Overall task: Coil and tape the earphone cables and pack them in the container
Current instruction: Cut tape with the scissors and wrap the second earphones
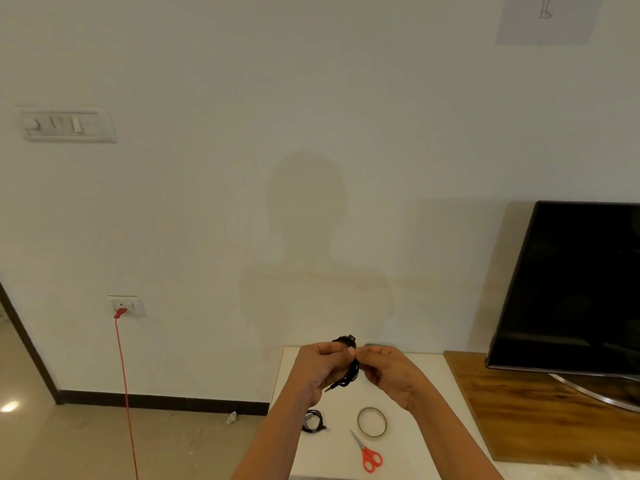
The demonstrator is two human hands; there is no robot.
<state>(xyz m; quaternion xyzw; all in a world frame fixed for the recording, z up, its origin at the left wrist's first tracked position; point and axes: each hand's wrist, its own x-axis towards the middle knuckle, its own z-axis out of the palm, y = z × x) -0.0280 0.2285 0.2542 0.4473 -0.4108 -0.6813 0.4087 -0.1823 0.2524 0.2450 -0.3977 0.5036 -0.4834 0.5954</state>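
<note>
Left hand (322, 365) and right hand (388, 368) hold a coiled black earphone cable (351, 370) over a white table (433, 403), low centre of the frame.
Nearest lie red-handled scissors (367, 453), then a thin tape roll (359, 423) below the right hand, and a second black cable coil (313, 421) below the left. Both grips pinch the raised coil, its long axis upright. Bare table lies to the right.

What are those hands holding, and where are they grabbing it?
A coiled black earphone cable. The left hand grips the coil's left side; the right hand pinches its right side near the top.
</note>
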